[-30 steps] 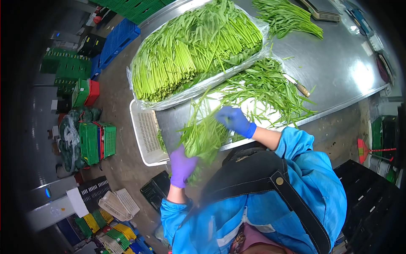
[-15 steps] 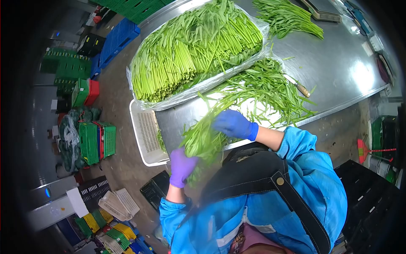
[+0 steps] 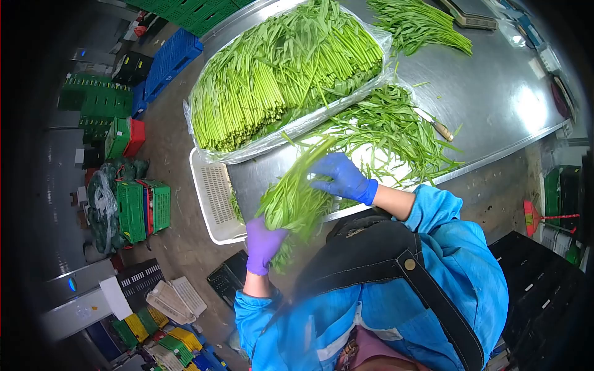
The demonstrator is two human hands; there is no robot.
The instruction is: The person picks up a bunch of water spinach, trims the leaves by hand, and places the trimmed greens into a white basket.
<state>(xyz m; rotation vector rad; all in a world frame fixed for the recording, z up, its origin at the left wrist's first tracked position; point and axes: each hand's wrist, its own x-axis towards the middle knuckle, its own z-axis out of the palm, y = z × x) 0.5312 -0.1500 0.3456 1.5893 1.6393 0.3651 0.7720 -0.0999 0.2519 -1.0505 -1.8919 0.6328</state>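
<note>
My left hand (image 3: 265, 245), in a purple glove, is closed round a bunch of water spinach (image 3: 292, 201) held over the table's near edge. The bunch is partly blurred, with its stems slanting up and away. Close against its right side is my right hand (image 3: 343, 178), gloved in blue, with thumb and fingers apart. Beyond it, loose water spinach (image 3: 402, 127) lies strewn over a white board (image 3: 396, 170). A knife (image 3: 442, 130) with a wooden handle rests at the right of that heap. Behind stands a plastic-lined container packed with water spinach (image 3: 247, 99).
A white basket (image 3: 213, 198) stands left of the steel table (image 3: 495, 80). Another bundle of greens (image 3: 421, 25) lies at the far side, near a scale-like device (image 3: 473, 18). Green crates (image 3: 130, 210), a blue pallet (image 3: 173, 59) and a black crate (image 3: 228, 275) are on the floor.
My right hand has opened its fingers and shifted slightly up, away from the bunch. My left hand still grips the bunch, whose stems now swing more upright.
</note>
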